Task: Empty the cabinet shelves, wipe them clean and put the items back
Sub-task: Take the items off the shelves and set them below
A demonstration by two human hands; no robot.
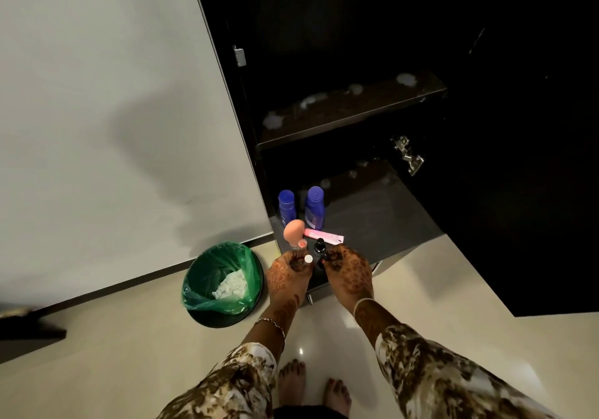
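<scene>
Head camera, sole view. Cabinet (248, 120), dark, door open. Upper shelf (356, 104) holds nothing but pale smudges, so it looks unwiped. Bottom shelf (372, 217), front left corner: blue bottles (314, 206), two, upright side by side; peach sponge (294, 229); pink tube (324, 235) lying flat; dark bottle (320, 245), small, upright. Left hand (288, 276): fingers curled round a white-capped vial (308, 259). Right hand (348, 271): fingertips pinching a small dark item (324, 259) that cannot be identified. Green-lined bin (223, 284) on the floor, just left of the hands. Handling, as judged: vials light, probably glass, slick and easily tipped — take by the body, not the cap. Sponge soft, tube pliable.
</scene>
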